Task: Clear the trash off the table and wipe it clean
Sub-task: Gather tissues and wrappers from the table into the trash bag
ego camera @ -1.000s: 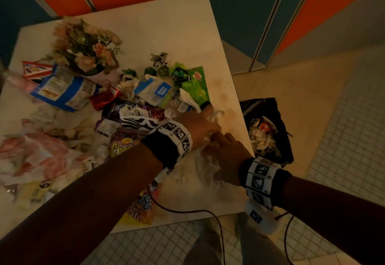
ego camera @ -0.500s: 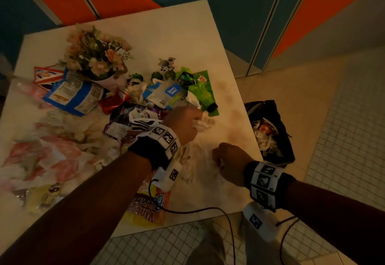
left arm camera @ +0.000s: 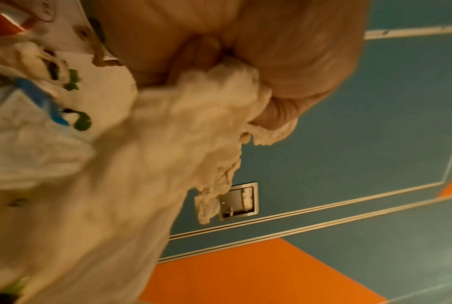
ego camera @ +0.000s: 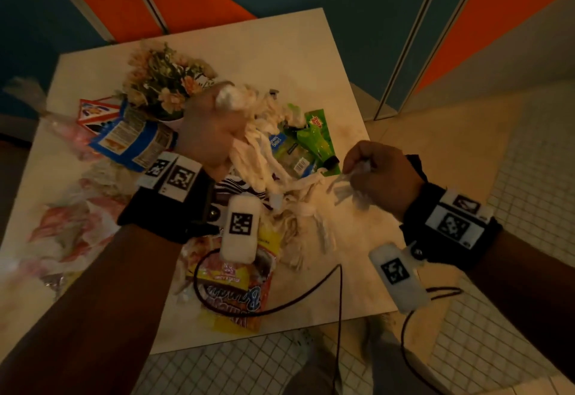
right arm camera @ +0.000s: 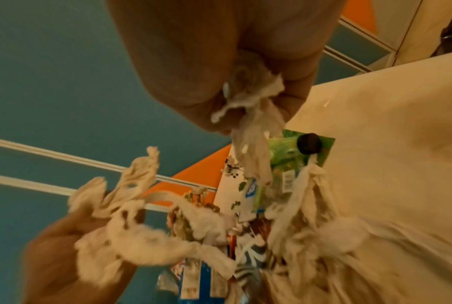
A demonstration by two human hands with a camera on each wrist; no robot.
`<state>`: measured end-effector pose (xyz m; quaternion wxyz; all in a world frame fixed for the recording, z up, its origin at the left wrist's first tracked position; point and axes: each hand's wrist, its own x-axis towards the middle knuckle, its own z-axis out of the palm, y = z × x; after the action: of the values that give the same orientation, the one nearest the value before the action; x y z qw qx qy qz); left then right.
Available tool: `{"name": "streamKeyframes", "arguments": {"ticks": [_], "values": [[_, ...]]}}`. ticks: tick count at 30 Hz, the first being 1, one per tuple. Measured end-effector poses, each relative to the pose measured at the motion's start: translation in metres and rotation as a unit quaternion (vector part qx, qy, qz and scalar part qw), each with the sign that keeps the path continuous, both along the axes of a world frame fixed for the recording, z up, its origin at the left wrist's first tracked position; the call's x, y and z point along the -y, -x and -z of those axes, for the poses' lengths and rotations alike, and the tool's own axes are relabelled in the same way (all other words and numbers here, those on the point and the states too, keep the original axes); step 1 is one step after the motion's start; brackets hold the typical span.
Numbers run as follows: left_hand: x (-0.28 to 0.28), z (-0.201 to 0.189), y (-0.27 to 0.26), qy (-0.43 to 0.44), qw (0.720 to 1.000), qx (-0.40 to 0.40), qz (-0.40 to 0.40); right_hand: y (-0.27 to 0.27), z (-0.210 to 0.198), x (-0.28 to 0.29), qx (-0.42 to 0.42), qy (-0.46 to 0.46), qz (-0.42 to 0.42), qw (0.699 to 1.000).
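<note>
My left hand (ego camera: 214, 127) is raised above the table and grips a bunch of torn white tissue paper (ego camera: 258, 152) (left arm camera: 183, 115) whose strands hang down onto the trash pile. To its right my right hand (ego camera: 376, 174) is lifted too, with a smaller wad of tissue (ego camera: 348, 186) (right arm camera: 248, 96) pinched in its curled fingers. Below both hands, wrappers lie on the white table (ego camera: 280, 52): a green packet (ego camera: 317, 139), a blue bag (ego camera: 130, 139), a yellow snack bag (ego camera: 236, 295).
A flower bouquet (ego camera: 165, 80) stands at the back left of the pile. Crumpled pink and white plastic (ego camera: 68, 226) covers the table's left side. Tiled floor (ego camera: 529, 177) lies to the right. Sensor cables (ego camera: 311, 298) dangle from my wrists over the front edge.
Both hands have risen off the table, each pulling tissue up with it; the left went up and back, the right up and rightward. The view tilted and the black bin left the frame.
</note>
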<state>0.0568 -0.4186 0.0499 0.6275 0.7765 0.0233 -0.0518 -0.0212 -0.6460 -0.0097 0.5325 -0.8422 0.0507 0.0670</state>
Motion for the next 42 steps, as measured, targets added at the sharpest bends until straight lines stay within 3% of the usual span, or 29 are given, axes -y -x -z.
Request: {"name": "streamKeyframes", "arguments": {"ticks": [6,10,15,22,27,32,42], "values": [[0.001,-0.040,-0.001,0.171,0.984,0.038,0.014,-0.018,-0.007,0.016,-0.015,-0.053,0.109,0.992],[0.016,-0.044,-0.005,0.126,0.990,0.052,0.029,-0.017,-0.004,0.034,-0.037,-0.060,0.139,0.988],[0.060,-0.042,-0.006,0.165,0.981,0.096,0.047,-0.004,0.009,0.076,-0.097,-0.041,0.190,0.976],[0.155,-0.034,0.003,0.110,0.986,0.059,0.110,0.032,0.052,0.170,-0.223,-0.039,0.277,0.934],[0.234,0.001,0.006,0.072,0.986,0.012,0.152,0.051,0.079,0.222,-0.271,-0.046,0.305,0.912],[0.298,0.066,0.004,-0.002,0.984,-0.075,0.162,0.052,0.097,0.254,-0.300,-0.047,0.299,0.905],[0.357,0.195,0.005,-0.156,0.954,-0.210,0.148,0.039,0.132,0.292,-0.322,-0.019,0.261,0.910]]}}
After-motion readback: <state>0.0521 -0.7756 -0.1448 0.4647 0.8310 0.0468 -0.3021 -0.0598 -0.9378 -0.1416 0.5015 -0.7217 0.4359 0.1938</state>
